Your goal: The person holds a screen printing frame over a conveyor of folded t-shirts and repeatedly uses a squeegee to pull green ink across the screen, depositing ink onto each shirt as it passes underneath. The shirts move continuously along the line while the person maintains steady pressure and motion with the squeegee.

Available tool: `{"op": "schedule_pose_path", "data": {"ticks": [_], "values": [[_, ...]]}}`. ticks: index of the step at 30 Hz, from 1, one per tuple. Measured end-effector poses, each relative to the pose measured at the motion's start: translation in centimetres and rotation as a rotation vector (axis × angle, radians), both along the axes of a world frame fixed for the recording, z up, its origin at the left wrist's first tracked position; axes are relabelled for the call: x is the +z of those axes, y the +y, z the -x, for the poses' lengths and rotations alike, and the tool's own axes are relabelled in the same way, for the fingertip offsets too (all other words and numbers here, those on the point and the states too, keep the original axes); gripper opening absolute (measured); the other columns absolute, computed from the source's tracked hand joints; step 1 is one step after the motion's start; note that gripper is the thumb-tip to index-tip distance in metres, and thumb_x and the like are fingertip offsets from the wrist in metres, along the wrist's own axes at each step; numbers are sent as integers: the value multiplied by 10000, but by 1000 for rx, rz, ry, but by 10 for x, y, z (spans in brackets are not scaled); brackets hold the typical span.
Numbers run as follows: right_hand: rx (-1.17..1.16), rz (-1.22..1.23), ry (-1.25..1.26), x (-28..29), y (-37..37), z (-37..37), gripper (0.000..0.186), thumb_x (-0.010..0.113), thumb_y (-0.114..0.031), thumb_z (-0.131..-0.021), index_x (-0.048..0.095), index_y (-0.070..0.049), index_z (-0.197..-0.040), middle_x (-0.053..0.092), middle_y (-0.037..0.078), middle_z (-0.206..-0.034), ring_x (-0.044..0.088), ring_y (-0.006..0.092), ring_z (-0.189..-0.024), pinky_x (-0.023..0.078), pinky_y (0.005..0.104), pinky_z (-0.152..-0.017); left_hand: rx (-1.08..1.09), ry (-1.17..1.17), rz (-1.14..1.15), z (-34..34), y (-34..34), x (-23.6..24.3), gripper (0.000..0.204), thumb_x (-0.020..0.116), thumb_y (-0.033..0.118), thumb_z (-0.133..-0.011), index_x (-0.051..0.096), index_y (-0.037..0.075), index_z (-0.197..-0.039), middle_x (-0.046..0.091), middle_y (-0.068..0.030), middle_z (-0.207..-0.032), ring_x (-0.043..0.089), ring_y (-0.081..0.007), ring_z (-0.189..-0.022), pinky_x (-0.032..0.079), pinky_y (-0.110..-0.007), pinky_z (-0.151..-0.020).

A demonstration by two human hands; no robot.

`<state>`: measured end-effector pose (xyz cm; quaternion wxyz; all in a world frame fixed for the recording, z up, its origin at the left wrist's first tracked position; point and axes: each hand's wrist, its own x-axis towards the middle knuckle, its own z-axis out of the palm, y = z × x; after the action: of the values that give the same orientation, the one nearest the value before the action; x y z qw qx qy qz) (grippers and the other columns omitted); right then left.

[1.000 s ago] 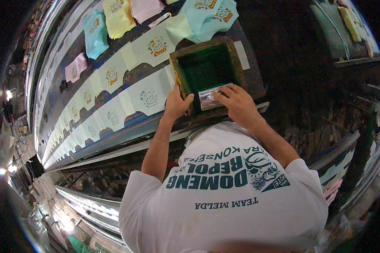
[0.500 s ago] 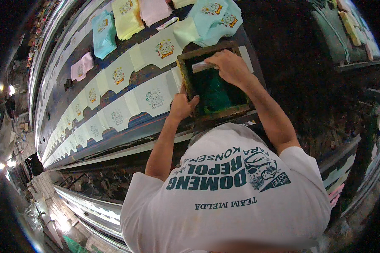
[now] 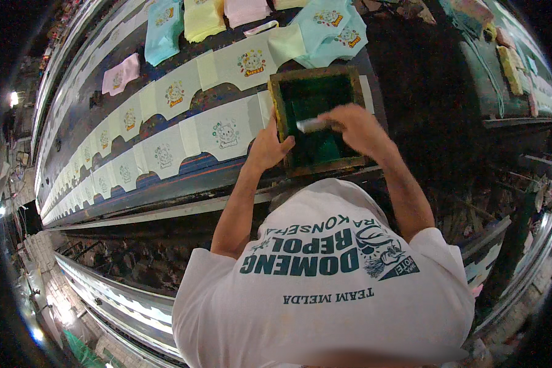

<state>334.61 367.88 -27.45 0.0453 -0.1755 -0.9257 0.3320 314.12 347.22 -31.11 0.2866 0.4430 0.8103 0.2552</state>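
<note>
A wooden-framed screen (image 3: 313, 161) with dark green ink inside lies at the right end of a row of pale cloth pieces (image 3: 224, 138) printed with faint green cartoon outlines. My left hand (image 3: 267, 147) is wrapped on the screen's left rail. My right hand (image 3: 356, 129) grips a short silvery squeegee (image 3: 310, 124) over the middle of the mesh, blurred by motion. Behind, another row of pale pieces (image 3: 251, 55) carries multicoloured prints.
Stacks of yellow (image 3: 202, 18), blue and pink cloth lie along the far side of the long printing table (image 3: 196, 162). At the right is another table (image 3: 478, 67) with cords and yellow items. Further long racks (image 3: 116, 300) and lamps stand lower left.
My right hand pushed the squeegee from the screen's near edge to its far edge, then drew it back to the middle. My left hand stays on the rail while the view shifts slightly.
</note>
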Motion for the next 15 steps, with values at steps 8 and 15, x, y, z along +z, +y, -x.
{"op": "schedule_pose_path", "data": {"ticks": [8, 15], "values": [[-51, -139, 173, -19, 33, 51, 426, 678, 12, -869, 809, -148, -1241, 794, 163, -1090, 739, 402, -1062, 584, 514, -983, 53, -147, 98, -1, 2, 6, 1069, 754, 275, -947, 103, 10, -1753, 703, -351, -1354, 702, -506, -1224, 536, -525, -1096], [-67, -107, 101, -8, -48, -37, 521, 656, 55, -832, 756, -108, -1317, 750, 138, -1290, 667, 369, -1249, 542, 468, -1117, 64, -91, -13, 1, -2, -15, 1071, 753, 322, -911, 150, 20, -1743, 701, -363, -1341, 679, -566, -1208, 530, -549, -1102]]}}
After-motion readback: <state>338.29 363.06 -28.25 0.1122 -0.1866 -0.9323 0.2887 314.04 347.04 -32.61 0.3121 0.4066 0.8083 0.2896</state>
